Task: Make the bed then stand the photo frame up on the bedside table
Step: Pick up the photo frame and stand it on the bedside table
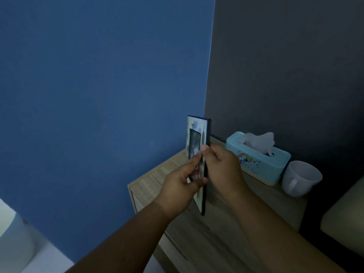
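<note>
A dark-edged photo frame (198,133) is held upright, seen almost edge-on, over the wooden bedside table (157,176). Its picture side faces left toward the blue wall. My left hand (181,188) pinches the frame's front face near its middle. From the right, my right hand (222,166) grips the back and the edge. The frame's lower corner is close to the table top; whether it touches I cannot tell. The bed shows only as a pale corner (344,217) at the right edge.
A light blue tissue box (256,166) with a tissue sticking out stands on the table by the dark wall. A white cup (301,178) sits to its right. The blue wall (98,95) runs close along the table's left side. A pale object (13,243) is at lower left.
</note>
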